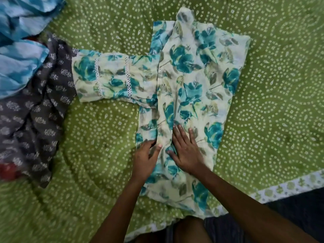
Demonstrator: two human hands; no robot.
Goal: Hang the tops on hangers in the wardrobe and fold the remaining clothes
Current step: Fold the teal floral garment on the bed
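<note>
A cream top with teal flowers lies spread on the green bedspread, one long side folded over its middle. Its sleeve with white lace bands sticks out to the left. My left hand pinches the folded edge near the lower part of the top, thumb on top and fingers tucked under the cloth. My right hand lies flat beside it, fingers straight, pressing the fabric down.
A grey garment with white sprigs lies crumpled at the left, touching the sleeve's end. Light blue cloth is heaped at the top left. The bedspread's white border and bed edge run along the lower right.
</note>
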